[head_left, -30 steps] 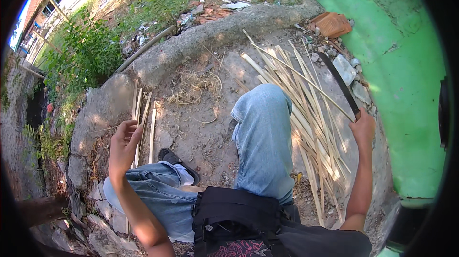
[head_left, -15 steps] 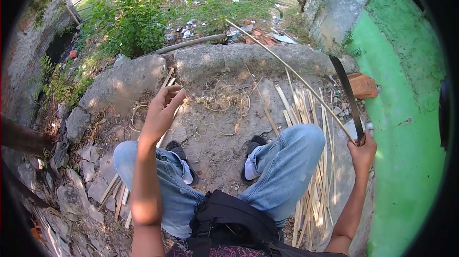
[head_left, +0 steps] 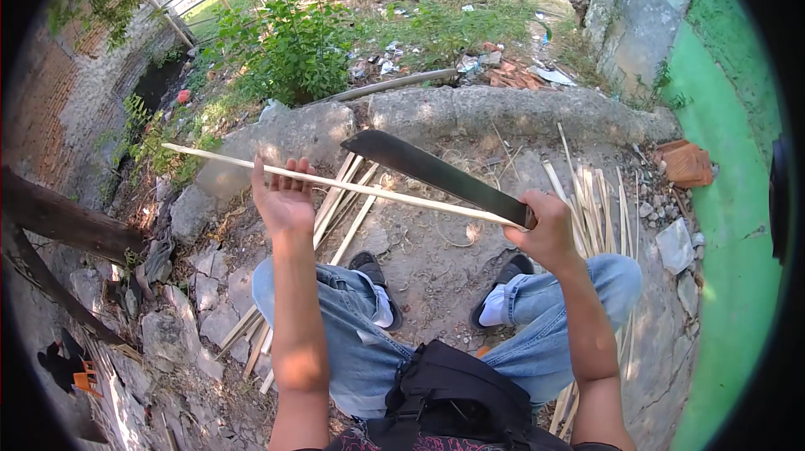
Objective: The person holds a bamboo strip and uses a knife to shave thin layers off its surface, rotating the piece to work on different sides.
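Observation:
My right hand [head_left: 547, 229] grips a machete [head_left: 436, 178] near its handle, the dark blade pointing up and left. The same hand also pinches the near end of a long pale bamboo strip [head_left: 402, 198], which runs leftward just below the blade. Across the raised fingers of my left hand [head_left: 287, 199] lies the strip's far part. That hand is open, palm up, with the fingers stretched out and not closed round the strip. Between the blade and the strip a narrow gap shows.
Bamboo strips lie in a pile [head_left: 599, 208] by my right knee and another bundle [head_left: 340, 204] beside my left leg. A low stone kerb [head_left: 470, 111] curves ahead. To the right are a broken brick [head_left: 686, 163] and a green wall [head_left: 738, 283]; a wooden beam [head_left: 75, 216] juts in at left.
My right hand has swung left and inward with the machete and bamboo strip, which now point left. The strip has come onto my left hand's fingers. The view has shifted leftward.

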`<act>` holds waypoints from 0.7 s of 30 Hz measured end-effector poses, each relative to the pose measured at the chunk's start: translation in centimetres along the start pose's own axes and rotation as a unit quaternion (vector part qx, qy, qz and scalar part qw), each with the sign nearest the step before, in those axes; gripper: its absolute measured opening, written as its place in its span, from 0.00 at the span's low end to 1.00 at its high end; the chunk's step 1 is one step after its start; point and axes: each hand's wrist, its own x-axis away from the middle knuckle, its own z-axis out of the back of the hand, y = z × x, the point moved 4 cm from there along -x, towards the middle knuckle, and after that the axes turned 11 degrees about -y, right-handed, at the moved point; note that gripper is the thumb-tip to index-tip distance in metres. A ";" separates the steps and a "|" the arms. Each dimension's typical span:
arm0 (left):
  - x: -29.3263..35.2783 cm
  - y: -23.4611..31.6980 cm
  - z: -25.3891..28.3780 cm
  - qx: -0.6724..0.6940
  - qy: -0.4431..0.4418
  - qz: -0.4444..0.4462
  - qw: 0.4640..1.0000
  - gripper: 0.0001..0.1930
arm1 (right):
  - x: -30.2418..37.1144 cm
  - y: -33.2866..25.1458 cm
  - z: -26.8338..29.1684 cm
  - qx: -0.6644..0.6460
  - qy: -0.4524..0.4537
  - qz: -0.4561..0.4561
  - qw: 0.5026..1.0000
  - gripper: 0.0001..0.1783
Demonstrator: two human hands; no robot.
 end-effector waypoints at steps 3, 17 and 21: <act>-0.7 0.5 3.1 0.023 0.019 0.012 0.999 0.15 | 0.6 1.4 -2.3 -0.064 -0.068 -0.017 0.995 0.26; 5.2 1.9 -0.1 -0.043 0.035 -0.117 0.992 0.20 | 1.6 6.3 -4.3 -0.218 -0.074 -0.228 0.946 0.24; 5.0 0.6 -1.0 -0.032 0.026 -0.120 0.992 0.21 | 1.3 8.6 -5.3 -0.222 -0.116 -0.268 0.930 0.23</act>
